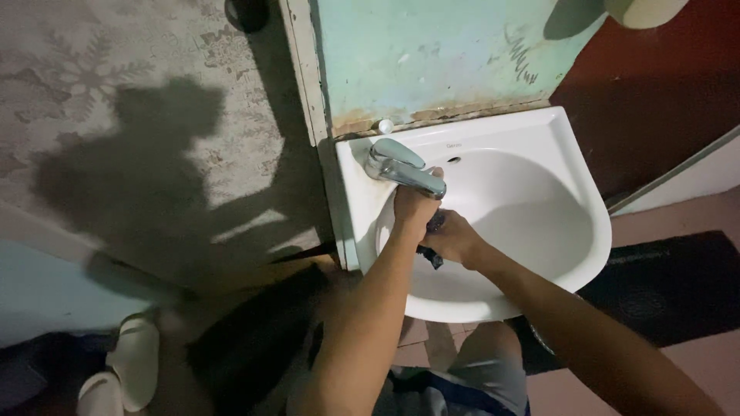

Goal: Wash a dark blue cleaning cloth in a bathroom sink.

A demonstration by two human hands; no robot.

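White ceramic sink (pixel 570 231), wall-mounted, fills the middle of the view; both our hands are inside its bowl, under the chrome faucet (pixel 401 168); the spout points out over the basin, lever on top. Our left hand (pixel 414 206) sits directly below the spout tip, knuckles up, fingers curled together in a loose fist; whether it grips anything we cannot tell, the fingers are turned away from the camera. Our right hand (pixel 455 239) is just beside it, touching it, fingers closed around a small dark object (pixel 432 256); only a dark corner sticks out below the hand and a bit shows between the two hands; what kind of thing it is we cannot tell, too small and shadowed. So the dark object is in the bowl area, left half of the sink, below the spout, held off the ceramic.

Around: pale green wall panel (pixel 432 54) behind the sink, stained along its lower edge; grey patterned wall (pixel 116 92) to the left with our shadow on it; dark red wall (pixel 655 85) at right; black mat (pixel 663 293) on the pinkish floor under the sink's right side; a pair of light slippers (pixel 127 366) at bottom left; our grey shorts (pixel 486 370) visible below the basin.
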